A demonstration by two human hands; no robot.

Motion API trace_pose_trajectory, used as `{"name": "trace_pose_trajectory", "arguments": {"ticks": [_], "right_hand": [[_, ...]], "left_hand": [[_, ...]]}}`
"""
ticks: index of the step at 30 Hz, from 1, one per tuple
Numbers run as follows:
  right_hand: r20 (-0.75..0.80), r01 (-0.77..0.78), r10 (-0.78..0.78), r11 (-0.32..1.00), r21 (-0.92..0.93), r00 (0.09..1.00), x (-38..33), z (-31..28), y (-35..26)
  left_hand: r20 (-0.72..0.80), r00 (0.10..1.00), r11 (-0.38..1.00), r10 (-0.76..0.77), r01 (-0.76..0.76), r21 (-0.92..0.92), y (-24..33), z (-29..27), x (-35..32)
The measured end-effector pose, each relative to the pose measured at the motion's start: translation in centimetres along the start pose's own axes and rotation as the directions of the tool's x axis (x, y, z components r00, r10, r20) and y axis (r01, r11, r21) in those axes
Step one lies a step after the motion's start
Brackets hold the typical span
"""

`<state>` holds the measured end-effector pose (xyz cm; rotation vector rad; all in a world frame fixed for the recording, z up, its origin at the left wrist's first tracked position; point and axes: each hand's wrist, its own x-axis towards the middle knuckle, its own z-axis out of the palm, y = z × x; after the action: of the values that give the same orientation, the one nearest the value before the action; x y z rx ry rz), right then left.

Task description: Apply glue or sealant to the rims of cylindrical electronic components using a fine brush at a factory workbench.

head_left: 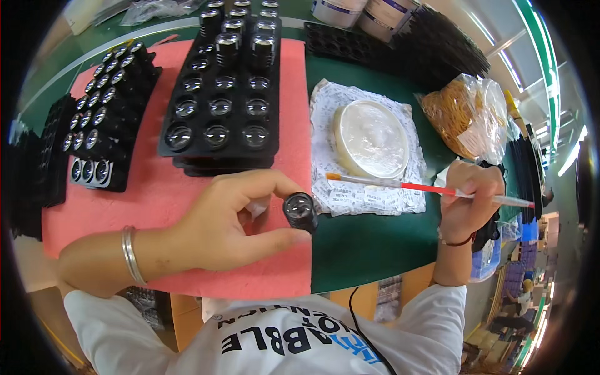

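Left hand [234,228] closed round a small black lens barrel [300,211], pinched between thumb and fingers above the pink mat's [156,194] edge. Right hand [469,200] gripping a thin red-handled brush [425,186], bristles over the white paper beside a round white dish [372,139]. Black lens tray [219,119] behind on the bench [369,237].

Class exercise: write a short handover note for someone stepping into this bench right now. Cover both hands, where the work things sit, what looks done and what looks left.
Left hand: pinches a small black lens barrel between thumb and fingers, over the edge of the pink mat.
Right hand: holds a thin red-handled brush, bristles pointing toward the round white dish.
Large black tray: front pockets show bare lenses, back rows hold barrels.
Narrow tray at left is full of small lenses.
Done: cannot tell how many. Left: probably the barrel in hand, likely the tray's front rows.
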<state>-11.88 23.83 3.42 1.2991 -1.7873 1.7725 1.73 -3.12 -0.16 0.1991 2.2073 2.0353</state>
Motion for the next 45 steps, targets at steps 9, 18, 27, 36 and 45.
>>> {"name": "trace_pose_trajectory", "arguments": {"ticks": [9, 18, 27, 36, 45], "right_hand": [[-0.182, -0.03, 0.052, 0.992, 0.121, 0.982, 0.6, -1.9, 0.2], [-0.176, 0.046, -0.038, 0.998, 0.044, 0.984, 0.2, -1.6, -0.1], [-0.154, 0.031, -0.026, 0.999, 0.029, 0.988, 0.1, -1.2, -0.4], [-0.157, 0.064, -0.063, 0.998, 0.001, 0.986, 0.0, -1.6, -1.2], [-0.078, 0.213, -0.226, 0.966, -0.144, 0.971, 0.2, -2.3, -1.3]], "left_hand": [[0.104, 0.699, 0.491, 0.707, -0.592, 0.639, 3.8, -0.5, -2.3], [-0.621, 0.578, 0.625, 0.53, 0.229, 0.746, 4.9, -6.6, -10.8], [-0.732, 0.591, 0.636, 0.338, 0.431, 0.641, 2.4, -10.0, -10.9], [-0.774, 0.564, 0.617, 0.288, 0.508, 0.601, 2.4, -9.7, -10.6], [-0.749, 0.424, 0.413, 0.509, 0.644, 0.645, 5.5, -6.7, -10.2]]}}
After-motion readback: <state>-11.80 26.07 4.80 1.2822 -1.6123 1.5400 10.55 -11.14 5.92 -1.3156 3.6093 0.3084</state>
